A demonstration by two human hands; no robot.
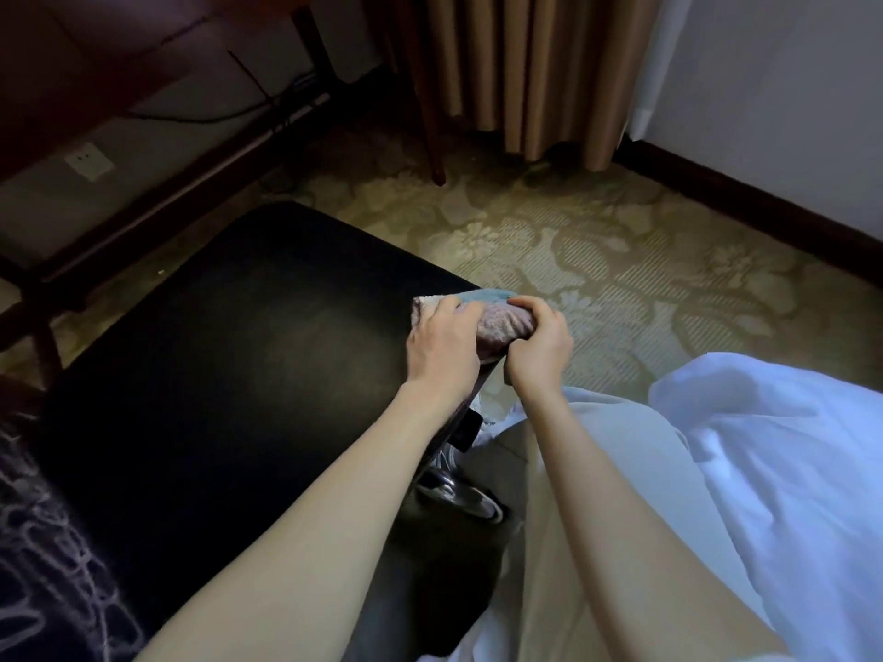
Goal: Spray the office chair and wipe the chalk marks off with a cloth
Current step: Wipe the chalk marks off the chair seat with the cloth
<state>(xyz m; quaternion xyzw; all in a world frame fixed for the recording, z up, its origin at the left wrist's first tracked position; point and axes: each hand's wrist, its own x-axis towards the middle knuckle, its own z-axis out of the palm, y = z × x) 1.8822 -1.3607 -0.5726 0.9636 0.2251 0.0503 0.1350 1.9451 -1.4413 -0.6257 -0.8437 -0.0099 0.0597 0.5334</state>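
The office chair's black seat (239, 355) fills the left and middle of the head view. White chalk scribbles (43, 542) cover its dark part at the lower left. A bunched cloth (501, 322), pinkish-grey with a blue-green fold, lies at the seat's right edge. My left hand (442, 348) grips its left end and my right hand (537, 348) grips its right end, thumbs toward each other. No spray bottle is in view.
A dark wooden desk (119, 45) with cables and a wall socket (88, 160) stands behind the chair. Tan curtains (535, 74) hang at the back. Patterned carpet (621, 260) spreads to the right, white bedding (788, 461) lies at lower right, and the chair's chrome base (458, 494) shows below the seat.
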